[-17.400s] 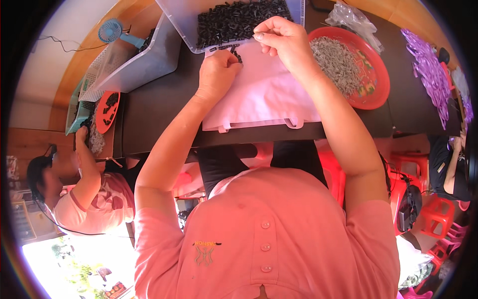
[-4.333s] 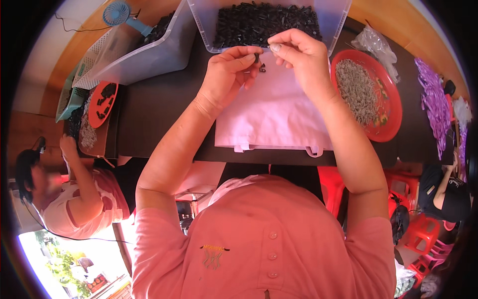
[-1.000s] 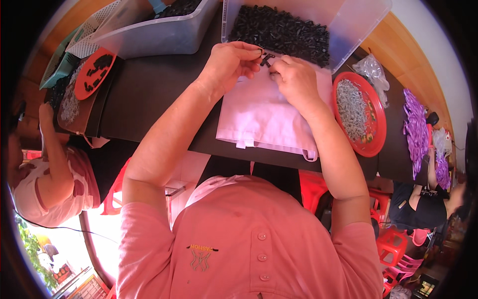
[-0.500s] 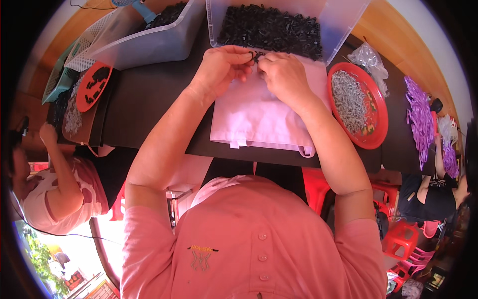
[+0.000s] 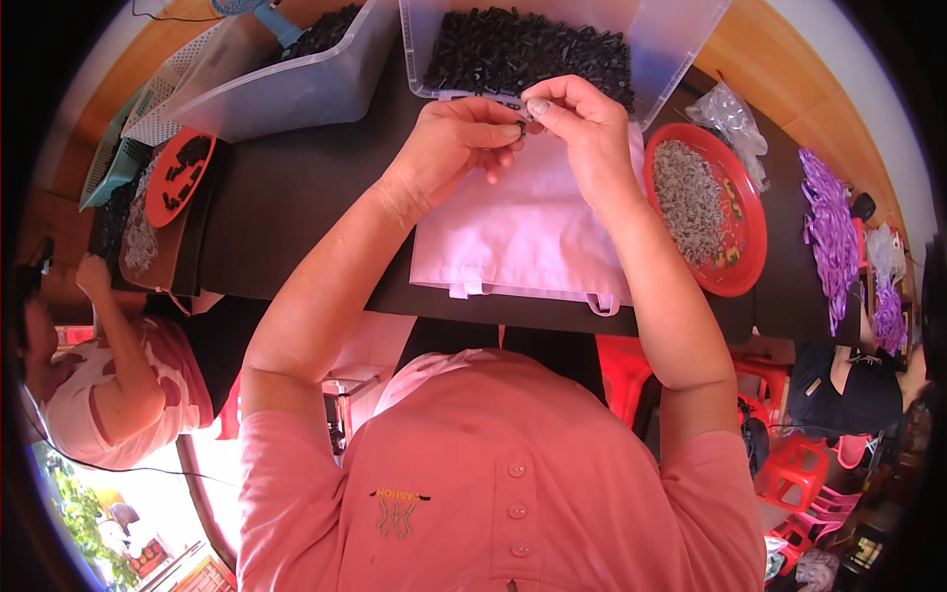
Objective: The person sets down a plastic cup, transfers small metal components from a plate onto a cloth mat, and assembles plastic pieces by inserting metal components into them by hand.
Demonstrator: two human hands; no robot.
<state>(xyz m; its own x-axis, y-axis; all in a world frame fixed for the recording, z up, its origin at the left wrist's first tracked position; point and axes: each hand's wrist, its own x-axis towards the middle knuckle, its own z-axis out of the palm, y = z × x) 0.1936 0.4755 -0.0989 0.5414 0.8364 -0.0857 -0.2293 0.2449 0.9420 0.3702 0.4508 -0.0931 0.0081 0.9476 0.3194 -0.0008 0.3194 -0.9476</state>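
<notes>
Above a pale pink cloth bag (image 5: 523,237), my left hand (image 5: 462,148) pinches a small black piece (image 5: 520,128) between thumb and forefinger. Just beside it, my right hand (image 5: 589,118) has thumb and forefinger closed on a tiny greyish piece, mostly hidden by the fingertips. The fingertips of both hands nearly meet. Beyond them a clear plastic bin (image 5: 681,49) holds a heap of small black parts (image 5: 533,49). To the right of the bag, a red oval tray (image 5: 742,178) carries many small silvery metal pieces (image 5: 688,197).
A second clear bin (image 5: 286,109) with black parts stands at the far left, near a small red tray (image 5: 163,209). On the right lie a crumpled plastic bag (image 5: 730,118) and purple straps (image 5: 832,237). Other people sit at the table's left and right ends.
My right hand has turned and lifted, its fingertips now pinching a tiny greyish piece. My left hand has shifted slightly toward me and right, still holding the black piece.
</notes>
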